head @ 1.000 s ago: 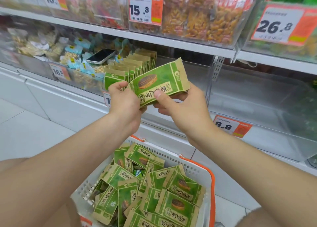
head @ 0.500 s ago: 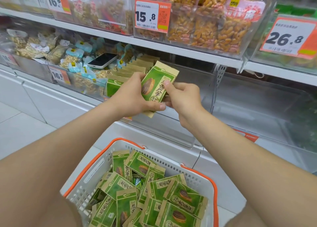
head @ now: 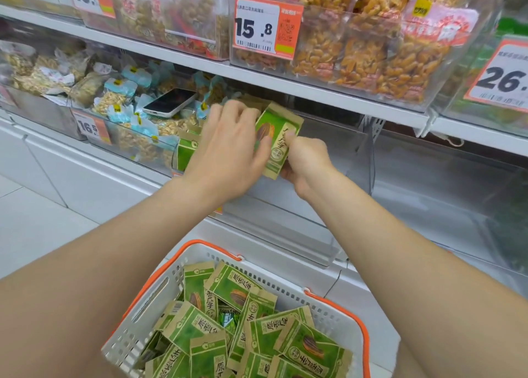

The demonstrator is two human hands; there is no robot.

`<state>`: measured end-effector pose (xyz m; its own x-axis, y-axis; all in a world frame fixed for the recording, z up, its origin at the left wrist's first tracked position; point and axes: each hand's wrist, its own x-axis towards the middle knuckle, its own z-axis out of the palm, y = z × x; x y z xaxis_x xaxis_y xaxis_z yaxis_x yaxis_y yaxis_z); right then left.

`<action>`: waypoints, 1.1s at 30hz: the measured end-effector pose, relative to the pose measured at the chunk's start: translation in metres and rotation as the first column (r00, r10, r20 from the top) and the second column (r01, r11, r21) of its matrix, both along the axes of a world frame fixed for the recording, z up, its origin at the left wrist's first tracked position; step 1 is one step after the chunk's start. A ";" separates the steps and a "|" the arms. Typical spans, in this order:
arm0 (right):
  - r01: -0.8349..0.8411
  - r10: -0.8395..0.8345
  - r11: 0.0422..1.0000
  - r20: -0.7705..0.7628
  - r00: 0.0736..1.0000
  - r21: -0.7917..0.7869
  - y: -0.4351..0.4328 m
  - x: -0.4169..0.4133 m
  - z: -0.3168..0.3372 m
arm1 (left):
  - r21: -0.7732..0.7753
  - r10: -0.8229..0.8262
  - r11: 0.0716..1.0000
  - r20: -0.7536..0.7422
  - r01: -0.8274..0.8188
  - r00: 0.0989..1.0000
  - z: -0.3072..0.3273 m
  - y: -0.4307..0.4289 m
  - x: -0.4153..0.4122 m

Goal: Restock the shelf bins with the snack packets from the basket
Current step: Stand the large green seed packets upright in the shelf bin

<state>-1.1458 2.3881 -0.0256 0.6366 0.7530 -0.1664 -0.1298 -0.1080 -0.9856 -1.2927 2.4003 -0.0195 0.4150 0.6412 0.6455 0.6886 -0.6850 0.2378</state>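
Observation:
A green and tan snack packet (head: 278,137) stands upright at the front of a clear shelf bin (head: 354,155). My right hand (head: 307,163) pinches its lower right edge. My left hand (head: 228,149) lies over the row of like packets (head: 185,152) standing in the bin, fingers spread, thumb against the held packet's face. Below, a white basket with an orange rim (head: 200,247) holds several more green packets (head: 237,289) lying loose.
A phone (head: 170,102) lies on the nut packets in the bin to the left. Price tags read 15.8 (head: 264,26) and 16.5 (head: 90,127). Upper bins hold orange snack bags (head: 371,52). A clear bin (head: 445,192) sits to the right.
Both hands have carried the packet forward and down into the bin, turning it upright against the standing row. My left hand has spread over the row.

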 end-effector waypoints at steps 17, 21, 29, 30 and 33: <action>0.341 -0.169 0.917 0.574 0.801 -0.206 0.086 0.042 -0.004 | -0.290 0.305 0.905 -0.069 -0.312 0.950 -0.017 0.042 -0.014; 0.333 -0.131 0.905 0.571 0.810 -0.266 0.093 0.047 -0.018 | -0.303 0.327 0.892 -0.082 -0.336 0.941 -0.018 0.041 -0.011; 0.293 -0.064 0.895 0.554 0.830 -0.336 0.096 0.047 -0.025 | -0.075 0.400 0.909 -0.115 -0.409 0.909 -0.022 0.041 -0.010; 0.269 -0.053 0.898 0.523 0.851 -0.348 0.093 0.045 -0.025 | -0.031 0.384 0.920 -0.113 -0.390 0.916 -0.021 0.040 -0.011; 0.223 -0.037 0.911 0.471 0.882 -0.346 0.091 0.048 -0.031 | 0.066 0.275 0.961 -0.091 -0.270 0.957 -0.016 0.032 -0.010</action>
